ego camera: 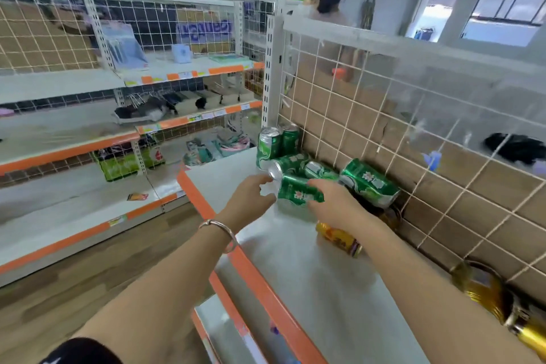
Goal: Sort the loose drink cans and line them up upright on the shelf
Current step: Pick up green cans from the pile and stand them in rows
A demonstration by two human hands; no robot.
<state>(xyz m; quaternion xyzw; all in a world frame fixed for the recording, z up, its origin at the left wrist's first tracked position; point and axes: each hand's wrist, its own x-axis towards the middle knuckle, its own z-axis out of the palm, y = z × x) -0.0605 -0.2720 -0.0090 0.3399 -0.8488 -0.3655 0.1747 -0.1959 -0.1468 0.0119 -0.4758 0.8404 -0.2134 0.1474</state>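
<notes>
Hands: right hand (331, 204) was wrapped, fingers and thumb, round a green can (298, 190); left hand (251, 195) sat at its silver end, fingers curled, contact not determinable through blur.
Can: on its side between both hands, just above the shelf (295, 269), near the front edge.
Handling: judged thin-walled, smooth, apt to roll; a hard squeeze would dent it. Best taken round mid-body, then tipped onto its base.
Loose cans (369, 182): three green ones lay on their sides just beyond the hands, by the grid (384, 127).
Upright pair (277, 143): stood at the far corner.
Others: orange can (339, 238) lay beneath the right forearm; gold can (502, 304) lay nearer.
</notes>
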